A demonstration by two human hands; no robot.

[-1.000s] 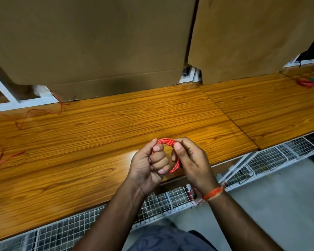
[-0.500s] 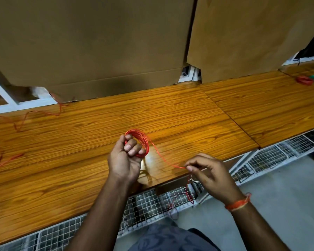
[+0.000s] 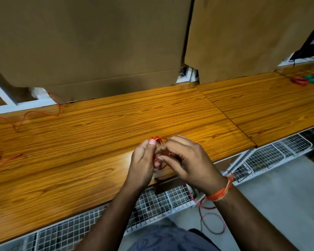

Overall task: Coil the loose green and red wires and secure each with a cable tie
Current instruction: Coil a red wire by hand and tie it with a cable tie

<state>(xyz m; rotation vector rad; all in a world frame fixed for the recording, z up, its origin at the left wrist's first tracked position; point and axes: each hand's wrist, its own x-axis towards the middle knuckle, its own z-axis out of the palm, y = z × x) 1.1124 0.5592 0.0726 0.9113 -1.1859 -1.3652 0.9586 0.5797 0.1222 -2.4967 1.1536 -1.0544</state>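
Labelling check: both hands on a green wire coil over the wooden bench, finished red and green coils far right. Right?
Not quite: the coil between the left hand and right hand is red, not green, as the head view shows. The rest holds: both hands grip it over the wooden bench, and finished red and green coils lie far right.

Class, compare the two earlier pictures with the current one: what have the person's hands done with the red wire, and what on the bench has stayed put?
The right hand, out to the right pinching the wire's loose end half a second ago, has come back to the left hand, which still grips the red coil. Unchanged: loose red wire at the table's left, finished coils far right.
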